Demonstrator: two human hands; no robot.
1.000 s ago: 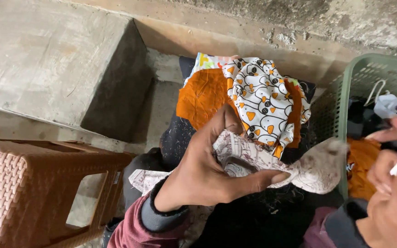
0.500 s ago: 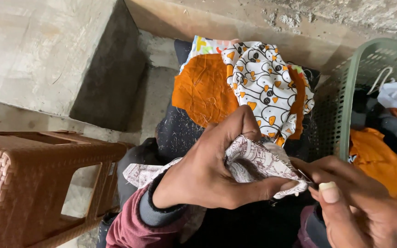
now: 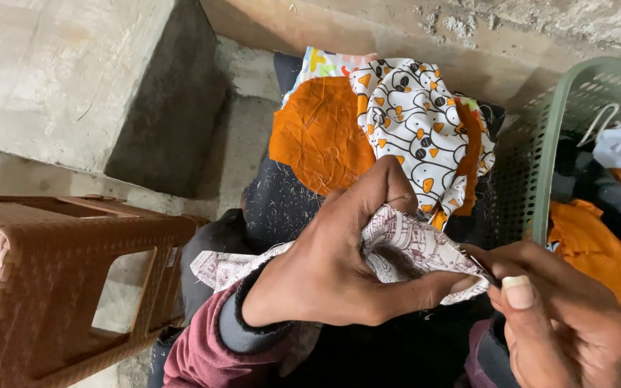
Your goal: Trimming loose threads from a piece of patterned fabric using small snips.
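Note:
My left hand pinches a piece of white cloth with a dark red print, thumb and fingers holding its folded edge. My right hand comes in from the lower right and grips a small thin metal tool, its tip touching the cloth edge by my left thumb. More of the printed cloth trails down past my left wrist. Just beyond my hands lies a pile of fabric pieces on a dark cloth: an orange piece and a white piece with black and orange pattern.
A green plastic basket on the right holds orange, dark and white clothes. A brown woven-look plastic stool stands at the lower left. A concrete block and concrete ledge run along the top.
My right hand has come in from the right edge by the basket to the cloth edge at my left thumb. The view has shifted slightly.

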